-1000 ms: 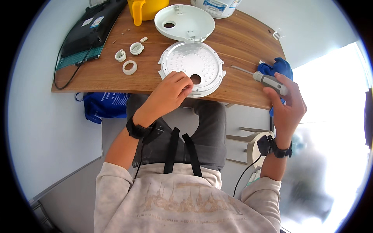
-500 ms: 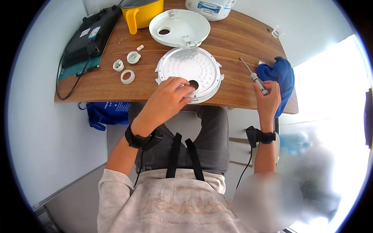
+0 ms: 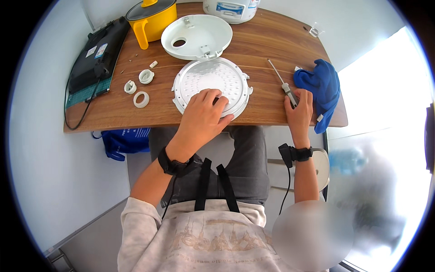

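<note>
A wooden table (image 3: 267,111) lies under both hands; beyond the left hand (image 3: 202,117), a black machine (image 3: 95,68) sits far off to the left, partly on a green mat (image 3: 84,94); the white lid (image 3: 204,38), with a round hole, lies past the fingers, just behind the silvery disc (image 3: 206,79); that disc is directly beneath the left hand, whose fingers bend loosely over its near part, the thumb by the rim, though whether they grip I cannot tell; a crumpled blue cloth (image 3: 322,84) lies just right of the right hand (image 3: 300,113); the screwdriver (image 3: 284,86) has its handle between that hand's thumb and bent fingers, its shaft pointing away; how firmly it is held, I cannot tell; left of the left hand lie a white ring (image 3: 141,106), two white caps (image 3: 146,76) and, farther off, a small white block (image 3: 153,64).
</note>
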Tool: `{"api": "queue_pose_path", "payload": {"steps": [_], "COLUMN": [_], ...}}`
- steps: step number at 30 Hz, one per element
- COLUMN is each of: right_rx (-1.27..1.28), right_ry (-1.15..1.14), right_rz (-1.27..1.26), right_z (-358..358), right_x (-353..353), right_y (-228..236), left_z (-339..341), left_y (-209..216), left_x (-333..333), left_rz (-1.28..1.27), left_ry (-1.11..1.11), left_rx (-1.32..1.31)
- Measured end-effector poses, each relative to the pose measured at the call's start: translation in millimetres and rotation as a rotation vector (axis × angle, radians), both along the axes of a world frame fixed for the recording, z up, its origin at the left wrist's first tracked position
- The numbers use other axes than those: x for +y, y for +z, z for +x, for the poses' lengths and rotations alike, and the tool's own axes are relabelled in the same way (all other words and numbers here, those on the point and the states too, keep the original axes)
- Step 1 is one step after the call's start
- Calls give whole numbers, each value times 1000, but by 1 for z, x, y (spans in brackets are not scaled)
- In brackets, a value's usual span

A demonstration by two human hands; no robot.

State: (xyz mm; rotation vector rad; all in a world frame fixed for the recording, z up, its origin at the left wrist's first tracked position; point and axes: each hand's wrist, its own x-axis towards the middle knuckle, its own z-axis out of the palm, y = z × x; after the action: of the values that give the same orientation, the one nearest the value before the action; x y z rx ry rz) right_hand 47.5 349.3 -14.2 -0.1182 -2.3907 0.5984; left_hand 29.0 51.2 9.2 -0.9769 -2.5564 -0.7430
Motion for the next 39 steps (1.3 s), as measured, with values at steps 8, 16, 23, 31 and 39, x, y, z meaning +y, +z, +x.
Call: {"api": "queue_pose_path", "payload": {"steps": [8, 16, 23, 31, 39], "right_rx": [-28, 135, 135, 139, 114], "right_ry": [4, 17, 52, 112, 113], "right_rz": [18, 128, 137, 97, 77], "right_z": [0, 7, 17, 11, 20], "right_x": [-1, -19, -31, -44, -41], "right_y": [-1, 10, 12, 6, 3], "left_z": [-4, -1, -8, -61, -85], "left_y": [-7, -2, 15, 13, 13], "left_x": [2, -7, -86, -200, -198], "left_rz": [41, 93, 114, 211, -4], "left_ry": [-32, -56, 267, 584, 469], "left_rx": [134, 69, 145, -184, -288]}}
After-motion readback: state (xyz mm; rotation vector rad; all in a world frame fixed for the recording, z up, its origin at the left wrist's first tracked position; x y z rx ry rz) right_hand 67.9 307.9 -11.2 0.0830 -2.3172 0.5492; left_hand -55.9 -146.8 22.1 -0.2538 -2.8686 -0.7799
